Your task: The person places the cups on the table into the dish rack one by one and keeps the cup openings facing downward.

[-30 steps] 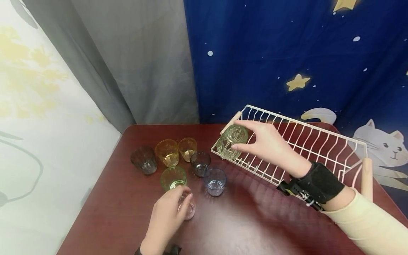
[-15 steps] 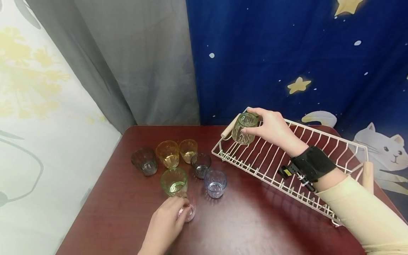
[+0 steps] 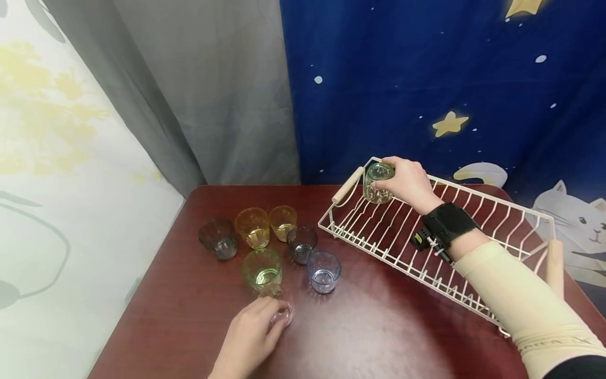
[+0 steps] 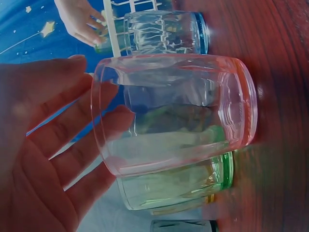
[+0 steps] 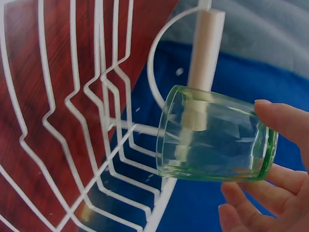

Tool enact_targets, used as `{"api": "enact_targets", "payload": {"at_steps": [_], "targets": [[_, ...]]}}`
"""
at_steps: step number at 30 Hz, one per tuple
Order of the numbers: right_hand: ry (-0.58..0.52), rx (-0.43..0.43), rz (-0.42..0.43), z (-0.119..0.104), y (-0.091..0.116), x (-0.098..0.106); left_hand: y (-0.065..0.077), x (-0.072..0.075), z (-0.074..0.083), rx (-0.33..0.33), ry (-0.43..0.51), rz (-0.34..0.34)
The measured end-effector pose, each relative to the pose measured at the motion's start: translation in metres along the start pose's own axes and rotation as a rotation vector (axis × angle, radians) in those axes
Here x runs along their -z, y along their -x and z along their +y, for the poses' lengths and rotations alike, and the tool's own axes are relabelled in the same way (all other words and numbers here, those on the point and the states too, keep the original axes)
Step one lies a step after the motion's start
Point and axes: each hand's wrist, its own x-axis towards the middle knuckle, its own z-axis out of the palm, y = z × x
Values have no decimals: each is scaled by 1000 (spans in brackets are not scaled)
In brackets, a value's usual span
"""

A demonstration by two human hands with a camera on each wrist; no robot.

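From where I sit, a smoky grey glass (image 3: pixel 219 239) stands at 10 o'clock of the upright green glass (image 3: pixel 262 272), a large amber glass (image 3: pixel 253 229) at 12. The left hand (image 3: pixel 253 330) has its fingers curled round the rim end of the pink glass (image 4: pixel 178 116), upright on the counter (image 3: pixel 360 329) at 5 o'clock; it is see-through, lightly faceted, strongest pink in its thick base. A small amber glass (image 3: pixel 284 224) sits at 1, a dark glass (image 3: pixel 302 246) at 2, a blue glass (image 3: pixel 324 272) at 3. Further out towards 2, the right hand (image 3: pixel 411 181) pinches the pale green glass (image 5: pixel 217 137) near its base, mouth down, over the left end of the white wire rack (image 3: pixel 494 198); its base shows deeper green. Whether its rim touches the wires I can't tell. The hands are well apart.

I get some side room at 9 o'clock, between the grey glass and the counter's left edge; the far edge, at 12, runs along the curtains (image 3: pixel 379 95). More open room lies at 4 o'clock, between the blue glass and the rack's near rail.
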Motion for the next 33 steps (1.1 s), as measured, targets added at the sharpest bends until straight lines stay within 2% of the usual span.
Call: {"api": "enact_targets", "payload": {"at_steps": [6, 12, 21, 33], "targets": [[-24, -40, -16, 21, -13, -12, 2, -6, 0, -36, -61, 13], [-25, -24, -5, 33, -19, -25, 4, -10, 1, -63, -96, 25], [-1, -2, 3, 35, -26, -33, 6, -16, -1, -85, -106, 35], [11, -8, -13, 34, -28, -39, 9, -17, -1, -72, -122, 35]]}}
